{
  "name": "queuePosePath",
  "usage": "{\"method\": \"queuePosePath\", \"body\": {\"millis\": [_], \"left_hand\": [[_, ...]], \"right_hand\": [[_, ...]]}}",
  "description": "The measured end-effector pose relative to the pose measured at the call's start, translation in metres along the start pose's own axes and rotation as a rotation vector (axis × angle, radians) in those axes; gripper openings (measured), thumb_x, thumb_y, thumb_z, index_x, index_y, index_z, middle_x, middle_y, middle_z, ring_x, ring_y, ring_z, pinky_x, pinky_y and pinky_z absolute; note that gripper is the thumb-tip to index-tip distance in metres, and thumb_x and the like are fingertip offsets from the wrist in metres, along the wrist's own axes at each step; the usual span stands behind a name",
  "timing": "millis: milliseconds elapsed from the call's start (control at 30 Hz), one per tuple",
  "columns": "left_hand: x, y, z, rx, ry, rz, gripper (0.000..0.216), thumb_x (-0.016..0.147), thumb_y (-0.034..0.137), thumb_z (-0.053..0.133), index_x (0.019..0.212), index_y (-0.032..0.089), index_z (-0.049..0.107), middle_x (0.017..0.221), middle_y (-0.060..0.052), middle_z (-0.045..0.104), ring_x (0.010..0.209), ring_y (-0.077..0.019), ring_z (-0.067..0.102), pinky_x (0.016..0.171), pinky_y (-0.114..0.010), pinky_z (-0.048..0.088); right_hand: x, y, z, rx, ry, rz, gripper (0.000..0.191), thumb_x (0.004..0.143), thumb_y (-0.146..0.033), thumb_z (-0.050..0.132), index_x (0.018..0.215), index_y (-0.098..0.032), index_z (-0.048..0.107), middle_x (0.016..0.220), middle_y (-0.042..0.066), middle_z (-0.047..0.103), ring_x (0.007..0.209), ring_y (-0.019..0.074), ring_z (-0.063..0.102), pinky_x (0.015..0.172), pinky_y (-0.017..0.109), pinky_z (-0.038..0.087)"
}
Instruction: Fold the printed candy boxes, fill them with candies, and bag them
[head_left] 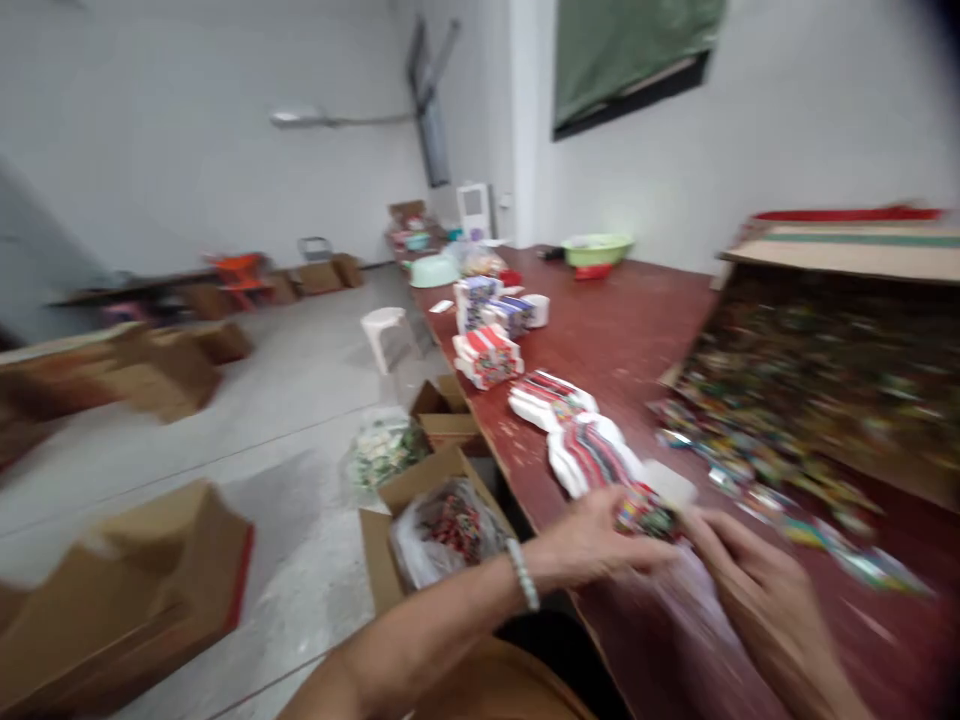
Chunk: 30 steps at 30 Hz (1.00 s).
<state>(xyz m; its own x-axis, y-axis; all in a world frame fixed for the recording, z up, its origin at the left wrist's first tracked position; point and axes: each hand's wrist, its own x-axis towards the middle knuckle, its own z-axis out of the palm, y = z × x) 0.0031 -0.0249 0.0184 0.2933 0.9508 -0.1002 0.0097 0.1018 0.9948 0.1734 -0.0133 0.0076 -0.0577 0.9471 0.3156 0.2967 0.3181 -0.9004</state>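
Note:
My left hand (600,540), with a beaded bracelet at the wrist, is closed around a small bundle of colourful wrapped pieces (649,512) above the table's front edge. From the right, my right hand (757,570) meets it with fingers bent at the bundle's edge. A thin translucent plastic bag (697,600) hangs between and below the two hands. Just beyond the left hand lie white packets with red and black stripes (592,455), fanned out in a stack. Motion blur hides the finer print and the exact fingertip contacts.
At the right, an open carton (832,245) spills shiny wrapped pieces (772,440) onto the red table (622,310). Red and blue packets (487,355) and a green basin (598,248) stand farther back. Floor cartons (150,590) and a white stool (386,325) are at left.

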Motion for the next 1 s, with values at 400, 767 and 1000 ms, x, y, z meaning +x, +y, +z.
{"method": "queuePosePath", "body": {"millis": [400, 767, 1000], "left_hand": [[-0.021, 0.003, -0.006, -0.266, 0.126, 0.091, 0.071, 0.078, 0.030, 0.078, 0.139, 0.025, 0.040, 0.101, -0.004, 0.072, 0.080, -0.0172, 0.070, 0.070, -0.026, 0.056], [-0.015, 0.000, -0.019, -0.210, -0.063, -0.037, 0.033, 0.084, 0.044, 0.072, 0.101, 0.021, 0.054, 0.065, 0.007, 0.059, 0.051, -0.0083, 0.053, 0.048, -0.017, 0.042], [-0.012, -0.015, -0.021, -0.189, 0.047, 0.034, 0.030, 0.075, 0.035, 0.081, 0.084, 0.017, 0.059, 0.072, 0.004, 0.062, 0.063, -0.0090, 0.057, 0.060, -0.019, 0.045]], "right_hand": [[-0.016, -0.017, 0.046, 0.611, 0.152, 0.281, 0.045, 0.073, -0.040, 0.078, 0.110, -0.024, 0.057, 0.080, -0.001, 0.066, 0.072, 0.0167, 0.062, 0.069, 0.028, 0.050], [-0.011, -0.006, 0.027, 0.413, -0.015, 0.308, 0.036, 0.074, -0.051, 0.076, 0.067, -0.017, 0.065, 0.064, -0.001, 0.060, 0.061, 0.0125, 0.051, 0.061, 0.026, 0.045], [-0.018, -0.002, 0.029, 0.501, -0.016, 0.344, 0.039, 0.063, -0.046, 0.087, 0.086, -0.019, 0.070, 0.067, -0.001, 0.067, 0.062, 0.0145, 0.061, 0.065, 0.029, 0.051]]}}
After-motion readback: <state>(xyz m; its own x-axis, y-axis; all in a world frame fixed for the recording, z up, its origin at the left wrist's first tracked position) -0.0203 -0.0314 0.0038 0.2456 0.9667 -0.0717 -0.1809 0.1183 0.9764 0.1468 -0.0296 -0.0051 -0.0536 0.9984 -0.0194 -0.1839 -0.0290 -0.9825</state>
